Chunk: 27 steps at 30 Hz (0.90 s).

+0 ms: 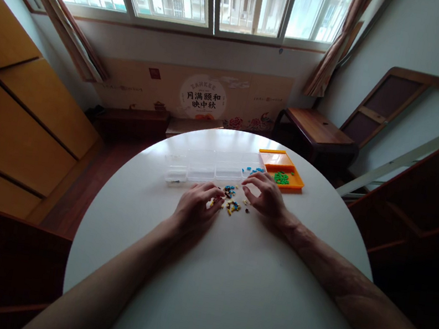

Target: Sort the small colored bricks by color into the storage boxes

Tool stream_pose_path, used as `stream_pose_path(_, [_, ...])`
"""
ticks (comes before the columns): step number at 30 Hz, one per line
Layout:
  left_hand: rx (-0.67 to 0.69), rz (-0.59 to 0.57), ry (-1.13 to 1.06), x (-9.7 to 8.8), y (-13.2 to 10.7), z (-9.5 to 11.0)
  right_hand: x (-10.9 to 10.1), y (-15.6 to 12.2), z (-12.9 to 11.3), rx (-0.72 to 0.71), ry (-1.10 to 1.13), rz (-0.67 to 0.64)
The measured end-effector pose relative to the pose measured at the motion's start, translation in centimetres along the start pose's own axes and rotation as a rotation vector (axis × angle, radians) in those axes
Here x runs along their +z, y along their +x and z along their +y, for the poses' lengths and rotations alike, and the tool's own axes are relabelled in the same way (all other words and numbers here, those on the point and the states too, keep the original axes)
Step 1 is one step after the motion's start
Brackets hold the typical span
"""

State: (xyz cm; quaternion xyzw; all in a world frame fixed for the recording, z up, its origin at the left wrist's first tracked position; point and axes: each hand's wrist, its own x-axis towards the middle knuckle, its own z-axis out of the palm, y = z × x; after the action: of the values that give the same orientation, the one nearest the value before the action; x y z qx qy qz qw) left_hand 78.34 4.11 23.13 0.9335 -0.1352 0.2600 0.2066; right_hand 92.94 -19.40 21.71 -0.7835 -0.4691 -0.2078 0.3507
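Observation:
A loose heap of tiny plastic pieces [232, 207], yellow, blue and dark, lies on the white round table between my hands. My left hand [196, 204] rests at the heap's left side, fingers bent, with a gap between thumb and forefinger where some pieces show. On the other side, my right hand [265, 196] hovers near the heap and the clear box, its thumb and fingers apart and nothing visible between them. Behind the hands stands a clear plastic compartment box [201, 171]. Blue pieces [253, 170] sit in its right-hand front compartment, partly covered by my right hand.
An orange open case [296, 186] holds green pieces [282, 178] at the clear box's right end. The white table [224, 289] has a curved edge. Beyond it are a wooden chair [322, 128], a printed cardboard panel [144, 84] and windows.

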Motion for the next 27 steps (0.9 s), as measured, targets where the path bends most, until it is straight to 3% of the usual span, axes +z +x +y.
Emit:
stream_pose_path(3, [-0.004, -0.001, 0.0, -0.15, 0.04, 0.23, 0.28, -0.17, 0.23, -0.121, 0.044, -0.128])
stream_pose_path(6, [0.003, -0.005, -0.003, -0.21, 0.05, 0.33, 0.5, -0.37, 0.56, -0.167, 0.038, -0.176])
stream_pose_path(27, [-0.009, -0.034, -0.022, -0.24, -0.05, 0.18, 0.09, -0.18, 0.02, -0.072, 0.056, -0.16])
